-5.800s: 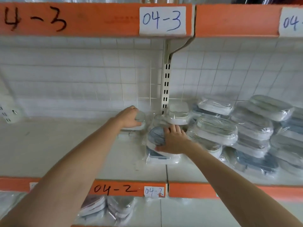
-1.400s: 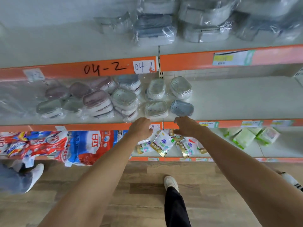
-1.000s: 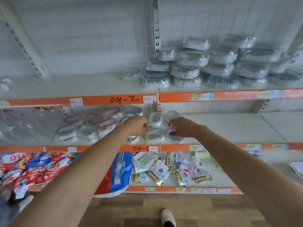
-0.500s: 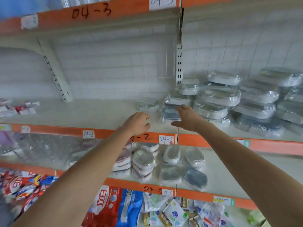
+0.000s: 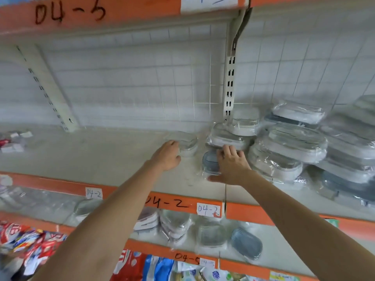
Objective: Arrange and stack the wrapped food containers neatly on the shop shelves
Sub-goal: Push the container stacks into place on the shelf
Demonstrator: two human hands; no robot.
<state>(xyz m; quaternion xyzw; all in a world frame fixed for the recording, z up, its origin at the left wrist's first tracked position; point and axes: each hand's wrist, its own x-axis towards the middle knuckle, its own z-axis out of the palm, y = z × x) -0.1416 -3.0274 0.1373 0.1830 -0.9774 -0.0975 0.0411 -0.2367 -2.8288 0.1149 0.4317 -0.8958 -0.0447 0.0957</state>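
- Our right hand [image 5: 231, 168] lies flat, fingers straight and thumb out, on the front of a short stack of plastic-wrapped oval containers [image 5: 221, 151]; it presses rather than grasps, covering part of the blue-grey wrapped container [image 5: 210, 162] at the bottom.
- Our left hand [image 5: 167, 156] reaches a single clear-wrapped oval container [image 5: 187, 141] standing alone just left of that stack. Its fingertips touch the near side, but we cannot tell whether they curl round it or only rest against it.
- Both hands work on the cream middle shelf [image 5: 101, 155], whose orange front rail [image 5: 172, 203] is marked 04-2, near the slotted white upright [image 5: 229, 88].
- To the right, a large heap of wrapped white and grey containers [image 5: 294, 147] leans in uneven layers, some tilted; it looks piled, not squared.
- On the shelf below, more wrapped oval containers [image 5: 211, 234] lie loose in 1 layer or in low stacks.
- We judge the task well short of done: the left half of the middle shelf carries almost nothing, only 1 short stack is forming, and the heap and the lower items remain to be sorted.
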